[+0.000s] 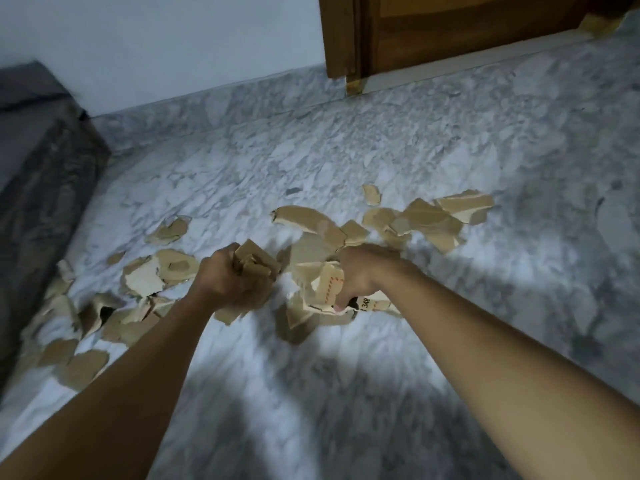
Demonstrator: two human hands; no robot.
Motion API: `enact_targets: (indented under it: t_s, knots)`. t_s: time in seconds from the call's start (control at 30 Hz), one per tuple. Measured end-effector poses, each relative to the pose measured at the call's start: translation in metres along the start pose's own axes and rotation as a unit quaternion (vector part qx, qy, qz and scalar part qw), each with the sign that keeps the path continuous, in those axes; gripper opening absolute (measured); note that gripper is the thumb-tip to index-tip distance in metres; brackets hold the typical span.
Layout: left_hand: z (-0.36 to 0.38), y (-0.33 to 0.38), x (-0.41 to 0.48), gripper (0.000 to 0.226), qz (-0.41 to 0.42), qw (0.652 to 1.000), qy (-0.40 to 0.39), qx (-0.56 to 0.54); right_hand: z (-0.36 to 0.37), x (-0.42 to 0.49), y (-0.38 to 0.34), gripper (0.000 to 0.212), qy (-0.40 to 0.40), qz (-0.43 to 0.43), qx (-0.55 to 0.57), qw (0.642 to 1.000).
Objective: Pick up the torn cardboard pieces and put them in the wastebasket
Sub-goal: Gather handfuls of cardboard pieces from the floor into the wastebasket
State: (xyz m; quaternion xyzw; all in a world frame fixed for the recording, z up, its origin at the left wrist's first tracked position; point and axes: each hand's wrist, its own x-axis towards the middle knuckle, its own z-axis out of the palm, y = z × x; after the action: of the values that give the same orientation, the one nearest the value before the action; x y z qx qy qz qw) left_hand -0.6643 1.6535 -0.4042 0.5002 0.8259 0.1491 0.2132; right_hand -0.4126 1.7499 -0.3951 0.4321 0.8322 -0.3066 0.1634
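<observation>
Gripping: both hands reach out over the floor at the centre of the frame, each closed around torn cardboard.
Left hand [230,282]: fist curled tight on a wad [254,263] of brown pieces; the pieces stick up above the knuckles and out below the palm.
Right hand [360,275]: fingers wrapped around a bundle [320,289] of larger pieces, one pale face with red dashed marks and dark print showing at its left and lower edge.
Loose pieces, left [86,317]: many scraps lie on the floor from the lower left edge up to the left hand, some overlapping.
Loose pieces, right [433,220]: a heap lies above and to the right of the right hand, with one small scrap [371,195] apart just above it.
Floor [381,140]: grey-white marble pattern, filling most of the frame.
Grey block [45,174]: dark padded furniture along the left edge, touching the floor beside the left scraps.
Door [450,26]: brown wood, upper right of the frame, with a pale wall [173,39] to its left.
Wastebasket: not in the frame.
</observation>
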Motion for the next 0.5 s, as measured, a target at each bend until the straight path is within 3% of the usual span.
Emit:
enact_targets:
  t_s: [0.1,0.23,0.37,0.5]
  knots:
    - [-0.006,-0.004,0.006,0.030,-0.036,0.997,-0.033,0.055,0.012,0.001,-0.009,0.059,-0.015,-0.012,-0.090,0.996]
    - [-0.018,0.011,0.015,0.041,-0.065,0.991,-0.074,0.088,0.022,0.000,0.001,0.055,0.037,-0.008,-0.115,0.993]
    - [-0.026,0.024,0.017,0.045,-0.041,0.991,-0.123,0.041,0.025,0.010,0.013,0.075,0.040,0.009,-0.044,0.998]
    - [-0.023,0.058,0.005,0.034,-0.033,0.954,-0.293,0.044,-0.011,-0.004,0.040,0.054,0.039,0.043,0.097,0.994]
